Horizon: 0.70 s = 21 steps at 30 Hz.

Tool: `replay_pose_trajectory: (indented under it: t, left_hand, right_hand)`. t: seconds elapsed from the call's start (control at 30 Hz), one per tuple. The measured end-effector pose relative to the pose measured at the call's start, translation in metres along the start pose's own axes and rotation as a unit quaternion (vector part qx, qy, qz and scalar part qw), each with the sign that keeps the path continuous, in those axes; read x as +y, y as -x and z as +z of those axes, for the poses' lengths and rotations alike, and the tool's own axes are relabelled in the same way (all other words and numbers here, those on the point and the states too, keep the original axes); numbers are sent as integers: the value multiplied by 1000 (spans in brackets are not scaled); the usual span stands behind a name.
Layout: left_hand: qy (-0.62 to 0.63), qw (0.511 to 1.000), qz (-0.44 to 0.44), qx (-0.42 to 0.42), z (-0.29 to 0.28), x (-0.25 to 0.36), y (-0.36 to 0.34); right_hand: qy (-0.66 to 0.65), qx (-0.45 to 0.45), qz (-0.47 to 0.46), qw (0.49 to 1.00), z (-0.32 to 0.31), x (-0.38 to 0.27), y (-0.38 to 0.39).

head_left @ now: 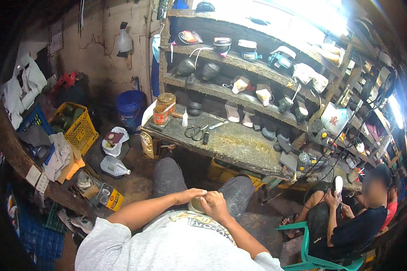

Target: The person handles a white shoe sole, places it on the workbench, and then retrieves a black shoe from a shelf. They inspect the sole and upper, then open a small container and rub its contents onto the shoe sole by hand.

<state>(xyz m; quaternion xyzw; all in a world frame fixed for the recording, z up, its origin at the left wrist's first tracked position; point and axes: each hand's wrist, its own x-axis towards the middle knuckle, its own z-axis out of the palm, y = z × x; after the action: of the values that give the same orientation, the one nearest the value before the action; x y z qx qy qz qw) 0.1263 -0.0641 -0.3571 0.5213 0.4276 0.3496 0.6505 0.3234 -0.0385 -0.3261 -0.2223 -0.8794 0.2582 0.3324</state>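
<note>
Between my knees, against my shirt, is a pale yellowish rounded object (pixel 196 206); its kind is hard to make out, as my hands cover most of it. My left hand (pixel 188 195) lies along its far side, fingers close together and closed on it. Pressed against the near right side, my right hand (pixel 215 206) is wrapped around it, fingers bent. The fingertips of both hands meet at the top. Ahead on the worktop (pixel 239 147) lie black-handled scissors (pixel 195 132), a small white bottle (pixel 185 118) and an orange-labelled tin (pixel 162 114).
Shelves (pixel 239 61) of shoes and shoe lasts rise behind the worktop. On the right, a co-worker (pixel 359 226) handles a white shoe (pixel 338 186) beside a green plastic chair (pixel 305 248). Leftward stand a blue bucket (pixel 130 108), a yellow crate (pixel 82 128) and a clear jug (pixel 114 166).
</note>
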Motion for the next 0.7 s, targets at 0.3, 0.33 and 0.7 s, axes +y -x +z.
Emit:
replay_pose_trajectory:
  t: [0.3, 0.33, 0.7]
  left_hand:
    - [-259, 966, 0, -11, 3, 162, 107]
    - [-280, 960, -20, 5, 14, 171, 125]
    - [-221, 967, 100, 76, 48, 166, 160]
  right_hand:
    - [-137, 44, -35, 989, -34, -80, -42]
    - [-172, 35, -31, 984, -34, -96, -38]
    - [-104, -162, -71, 979, -59, -150, -47]
